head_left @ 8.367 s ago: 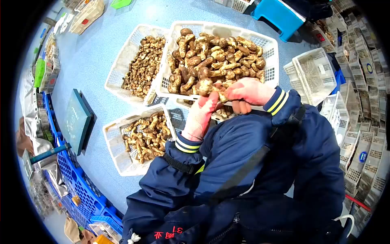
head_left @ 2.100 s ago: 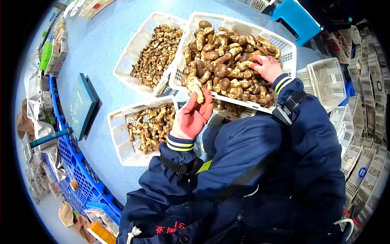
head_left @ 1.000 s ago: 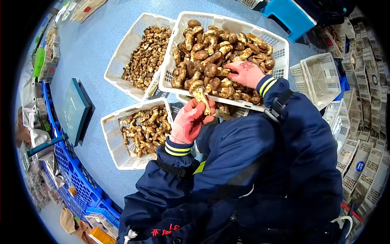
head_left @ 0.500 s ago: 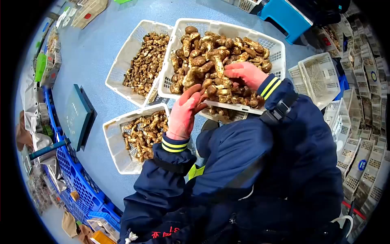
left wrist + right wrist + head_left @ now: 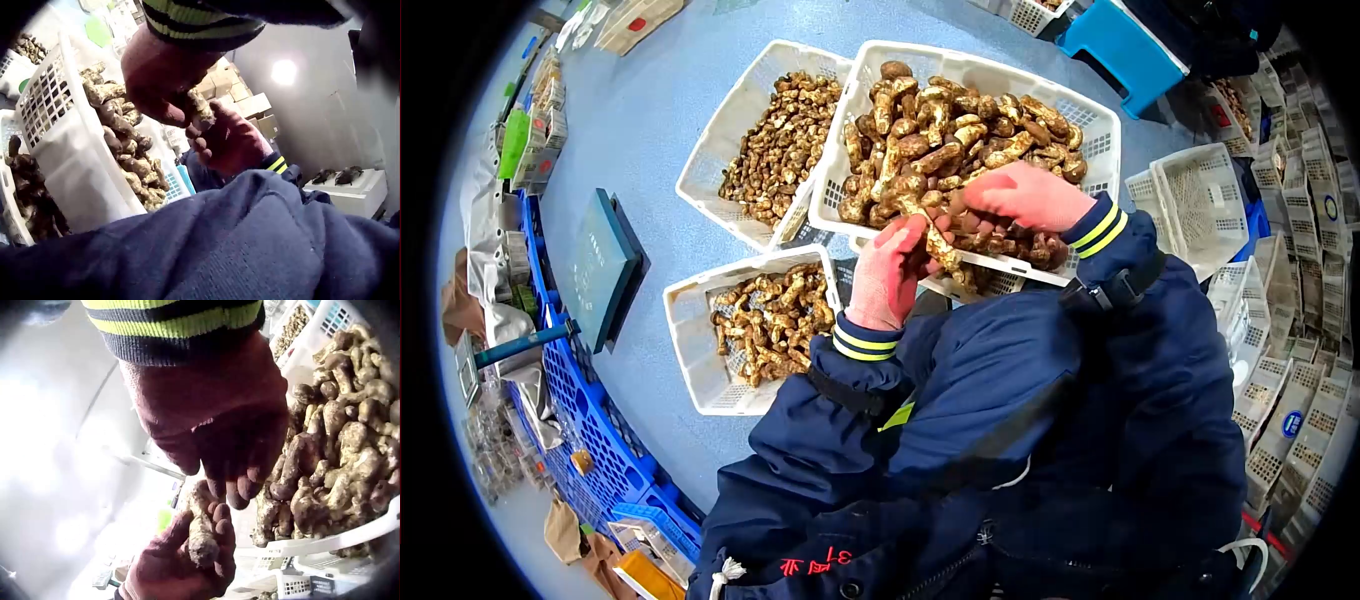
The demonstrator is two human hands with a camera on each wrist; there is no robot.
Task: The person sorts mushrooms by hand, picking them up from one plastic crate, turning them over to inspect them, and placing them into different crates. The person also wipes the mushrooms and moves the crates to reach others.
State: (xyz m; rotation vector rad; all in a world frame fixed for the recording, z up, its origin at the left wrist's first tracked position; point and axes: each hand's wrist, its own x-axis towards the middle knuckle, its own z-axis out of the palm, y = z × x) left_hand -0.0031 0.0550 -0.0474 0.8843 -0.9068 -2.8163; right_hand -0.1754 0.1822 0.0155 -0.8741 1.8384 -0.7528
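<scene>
My left hand (image 5: 887,275), in a pink glove, grips a long-stemmed mushroom (image 5: 940,245) over the near rim of the large white crate (image 5: 836,200). In the right wrist view the stem (image 5: 203,540) lies between the left thumb and fingers, its rough end toward the camera. My right hand (image 5: 1035,197), gloved too, hovers over the crate's near side with its fingers loosely bent. In the right wrist view its fingertips are right at the upper part of the held mushroom, and nothing shows in its palm. Many brown mushrooms (image 5: 960,130) fill the crate.
A white crate of small mushrooms (image 5: 780,150) stands behind to the left, and another with slender mushrooms (image 5: 770,320) nearer. A flat scale (image 5: 600,270) stands further left. A blue stool (image 5: 1122,55) and nested white crates (image 5: 1195,205) are to the right.
Half a second ago the left fingers were spread at the crate's near edge; now they grip a mushroom there. The right hand has stayed close over the crate. The head view has shifted slightly.
</scene>
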